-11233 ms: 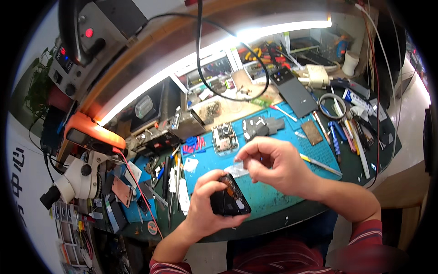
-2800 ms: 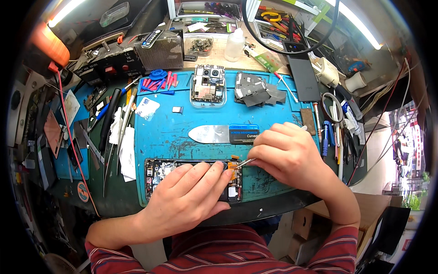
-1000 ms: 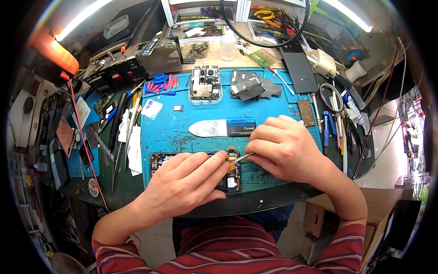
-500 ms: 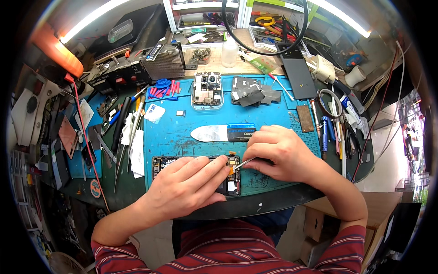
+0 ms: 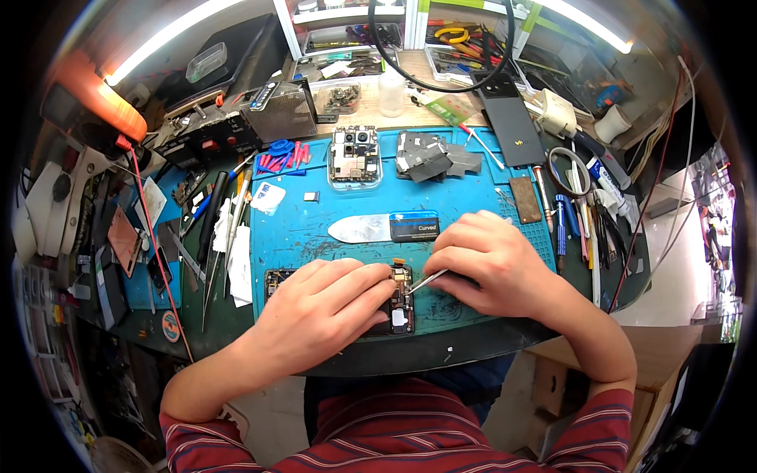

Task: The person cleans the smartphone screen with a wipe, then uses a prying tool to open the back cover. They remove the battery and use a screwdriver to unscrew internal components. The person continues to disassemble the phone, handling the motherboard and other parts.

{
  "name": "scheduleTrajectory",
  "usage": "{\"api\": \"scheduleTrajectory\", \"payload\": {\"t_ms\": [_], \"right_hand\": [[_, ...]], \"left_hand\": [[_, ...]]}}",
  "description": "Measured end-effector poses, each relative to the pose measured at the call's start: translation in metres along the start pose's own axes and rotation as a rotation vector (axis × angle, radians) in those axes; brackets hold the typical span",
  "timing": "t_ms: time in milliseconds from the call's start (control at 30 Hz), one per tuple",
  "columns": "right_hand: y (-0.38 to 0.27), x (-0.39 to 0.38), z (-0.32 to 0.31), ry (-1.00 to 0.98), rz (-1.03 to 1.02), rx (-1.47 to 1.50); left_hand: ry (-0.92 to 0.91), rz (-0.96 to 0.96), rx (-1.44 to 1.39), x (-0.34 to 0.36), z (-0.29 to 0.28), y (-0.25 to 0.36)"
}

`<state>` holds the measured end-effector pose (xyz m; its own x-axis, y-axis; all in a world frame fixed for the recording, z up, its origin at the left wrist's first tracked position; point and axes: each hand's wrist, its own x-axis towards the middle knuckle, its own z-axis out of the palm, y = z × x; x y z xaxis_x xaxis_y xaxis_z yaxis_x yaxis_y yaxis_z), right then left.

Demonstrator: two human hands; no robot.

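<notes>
An opened phone (image 5: 401, 320) lies crosswise on the blue work mat, its inner parts bared at the right end. Across its middle rests my left hand (image 5: 327, 307), fingers stretched out and flat, hiding most of the phone. Its fingertips are close to a small orange-brown flex cable (image 5: 399, 262) at the phone's far edge. My right hand (image 5: 489, 264) is closed on thin metal tweezers (image 5: 426, 282), whose tip reaches the phone's right end. Beyond the hands lies a flat metal pry blade (image 5: 361, 229) with a black and blue handle.
Farther back on the mat (image 5: 292, 229) are a clear box with a phone board (image 5: 354, 156) and a pile of dark flat pieces (image 5: 432, 156). A black phone panel (image 5: 511, 130) leans at the back right. Screwdrivers (image 5: 561, 229) lie right; long tools (image 5: 211, 213) lie left.
The tweezers' tip has shifted slightly right and down along the phone's right end. My left fingertips have moved a little, and the whole view has tilted slightly.
</notes>
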<state>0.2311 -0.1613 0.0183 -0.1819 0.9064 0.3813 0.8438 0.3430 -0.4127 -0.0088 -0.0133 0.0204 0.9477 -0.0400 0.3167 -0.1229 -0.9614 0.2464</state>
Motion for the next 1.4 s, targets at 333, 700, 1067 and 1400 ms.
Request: {"api": "scheduleTrajectory", "payload": {"t_ms": [333,700,1067,1400], "right_hand": [[-0.028,-0.051,-0.003,0.249,0.254,-0.412],[-0.011,-0.14,-0.076,0.676,0.884,-0.587],[0.014,-0.101,-0.053,0.281,0.817,-0.551],[-0.043,-0.06,-0.071,0.638,0.777,0.034]], "left_hand": [[-0.1,0.101,0.135,0.005,-0.012,0.003],[-0.047,0.125,0.156,-0.001,-0.005,0.001],[-0.052,0.087,0.095,0.001,-0.011,0.006],[-0.003,0.055,0.077,-0.007,-0.002,-0.003]]}}
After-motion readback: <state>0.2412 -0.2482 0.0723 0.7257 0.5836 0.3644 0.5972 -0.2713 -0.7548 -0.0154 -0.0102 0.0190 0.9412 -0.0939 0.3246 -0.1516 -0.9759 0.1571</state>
